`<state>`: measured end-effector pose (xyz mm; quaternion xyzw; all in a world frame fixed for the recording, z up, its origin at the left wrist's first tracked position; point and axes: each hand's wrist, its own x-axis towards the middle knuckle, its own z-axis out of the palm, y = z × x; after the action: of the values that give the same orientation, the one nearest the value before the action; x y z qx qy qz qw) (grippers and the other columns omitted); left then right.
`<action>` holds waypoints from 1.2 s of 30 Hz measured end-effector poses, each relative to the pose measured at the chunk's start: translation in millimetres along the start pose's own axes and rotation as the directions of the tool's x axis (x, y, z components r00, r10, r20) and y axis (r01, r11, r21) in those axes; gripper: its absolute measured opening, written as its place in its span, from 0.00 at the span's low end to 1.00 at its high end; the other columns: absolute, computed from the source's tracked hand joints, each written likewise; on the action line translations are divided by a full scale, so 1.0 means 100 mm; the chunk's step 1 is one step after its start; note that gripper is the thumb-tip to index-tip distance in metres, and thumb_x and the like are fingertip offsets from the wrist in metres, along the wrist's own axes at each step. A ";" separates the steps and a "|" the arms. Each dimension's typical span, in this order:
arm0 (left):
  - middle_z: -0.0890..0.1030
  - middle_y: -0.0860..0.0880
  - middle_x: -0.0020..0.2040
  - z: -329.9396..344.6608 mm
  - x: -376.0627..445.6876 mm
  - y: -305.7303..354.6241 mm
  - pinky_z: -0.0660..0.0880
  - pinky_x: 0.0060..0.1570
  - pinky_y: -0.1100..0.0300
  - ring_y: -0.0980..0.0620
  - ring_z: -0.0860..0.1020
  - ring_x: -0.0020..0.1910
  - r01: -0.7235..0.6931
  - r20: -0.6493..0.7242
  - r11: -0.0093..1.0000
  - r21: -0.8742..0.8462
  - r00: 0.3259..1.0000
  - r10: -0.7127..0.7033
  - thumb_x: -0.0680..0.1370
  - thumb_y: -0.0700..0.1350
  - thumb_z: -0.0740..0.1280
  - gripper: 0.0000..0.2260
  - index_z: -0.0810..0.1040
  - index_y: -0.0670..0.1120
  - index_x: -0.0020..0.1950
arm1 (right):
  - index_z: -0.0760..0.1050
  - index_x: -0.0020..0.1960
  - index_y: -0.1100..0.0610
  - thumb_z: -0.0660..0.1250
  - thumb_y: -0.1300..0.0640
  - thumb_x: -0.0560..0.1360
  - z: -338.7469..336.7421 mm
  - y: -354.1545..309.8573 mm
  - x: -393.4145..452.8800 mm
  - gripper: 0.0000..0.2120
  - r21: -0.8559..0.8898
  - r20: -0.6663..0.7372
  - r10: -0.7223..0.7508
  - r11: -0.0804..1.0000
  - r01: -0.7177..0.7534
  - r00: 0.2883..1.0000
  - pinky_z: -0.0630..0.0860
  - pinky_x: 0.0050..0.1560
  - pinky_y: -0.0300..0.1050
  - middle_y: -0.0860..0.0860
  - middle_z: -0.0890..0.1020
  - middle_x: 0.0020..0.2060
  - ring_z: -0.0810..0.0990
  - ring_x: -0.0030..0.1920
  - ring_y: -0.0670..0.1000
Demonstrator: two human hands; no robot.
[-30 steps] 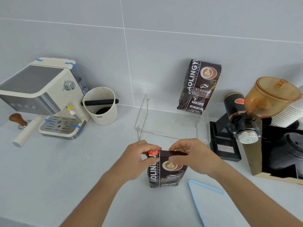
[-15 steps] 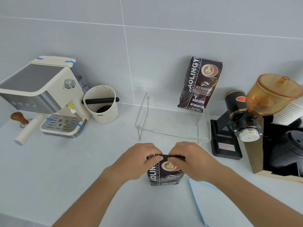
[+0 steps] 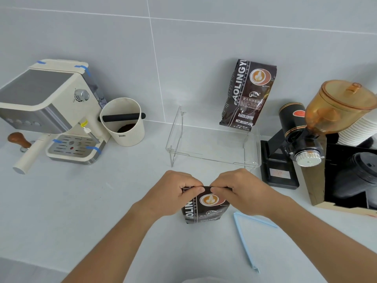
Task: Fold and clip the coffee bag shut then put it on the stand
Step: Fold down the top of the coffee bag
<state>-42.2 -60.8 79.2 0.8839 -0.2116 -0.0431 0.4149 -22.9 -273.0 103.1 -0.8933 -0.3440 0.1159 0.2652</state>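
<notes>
On the pale grey countertop (image 3: 61, 201), against a grey tiled wall (image 3: 183, 58), stands a cream and steel espresso machine (image 3: 51, 111) at far left, with a cream knock-box cup crossed by a black bar (image 3: 122, 121) just beside it. Clear acrylic stand (image 3: 214, 146) sits mid-counter at the wall; a second dark brown coffee bag (image 3: 247, 94) stands on its rear right part, leaning on the tiles. Black grinder with amber hopper (image 3: 306, 131) is to the right of the stand.

Near the front edge, the dark brown coffee bag with a latte-art logo (image 3: 206, 209) stands upright, apart from the stand. Its top edge is folded down and lies directly under both grips. Left hand (image 3: 175, 193) pinches the left part of the fold, thumb in front, fingers curled over the top. Right hand (image 3: 242, 190) pinches the right part likewise; the two thumbs nearly meet at centre. Both forearms converge from the lower frame, wrists level.

Light blue plastic sealing clip (image 3: 244, 240) lies opened in a V on the counter, just right of the bag, untouched.
</notes>
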 end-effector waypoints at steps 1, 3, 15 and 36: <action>0.77 0.53 0.29 -0.01 0.01 0.00 0.67 0.31 0.67 0.54 0.73 0.31 0.003 -0.001 1.000 -0.007 1.000 -0.003 0.76 0.46 0.67 0.08 0.82 0.46 0.39 | 0.81 0.42 0.56 0.60 0.51 0.77 -0.01 0.01 -0.01 0.14 0.021 -0.020 0.010 1.000 -0.010 1.000 0.74 0.36 0.45 0.50 0.82 0.34 0.76 0.35 0.49; 0.80 0.54 0.29 -0.03 0.01 -0.01 0.69 0.31 0.68 0.55 0.76 0.31 0.019 -0.011 0.999 -0.029 1.000 -0.019 0.75 0.45 0.69 0.06 0.83 0.47 0.40 | 0.83 0.42 0.55 0.64 0.51 0.75 -0.01 0.04 -0.03 0.11 0.062 -0.067 0.045 0.997 -0.041 0.997 0.76 0.36 0.45 0.49 0.85 0.34 0.79 0.35 0.48; 0.87 0.53 0.45 -0.22 -0.01 -0.09 0.74 0.41 0.71 0.62 0.82 0.42 0.089 0.096 0.996 0.011 0.991 -0.090 0.77 0.43 0.67 0.07 0.84 0.48 0.52 | 0.84 0.47 0.55 0.69 0.61 0.75 -0.08 0.18 -0.09 0.06 0.108 -0.103 0.027 0.994 -0.016 0.994 0.72 0.37 0.26 0.46 0.87 0.40 0.83 0.39 0.45; 0.85 0.60 0.44 -0.19 -0.20 -0.16 0.75 0.46 0.71 0.61 0.83 0.44 0.206 -0.042 0.972 -0.113 0.976 -0.212 0.75 0.41 0.71 0.04 0.85 0.48 0.45 | 0.84 0.48 0.58 0.70 0.63 0.73 -0.02 0.22 -0.20 0.06 0.220 -0.231 0.091 0.975 -0.039 0.969 0.71 0.40 0.23 0.48 0.87 0.41 0.83 0.43 0.44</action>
<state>-50.3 -30.1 77.3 0.8783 -0.1034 -0.0742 0.4609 -24.6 -301.4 92.8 -0.8779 -0.2654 0.0521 0.3951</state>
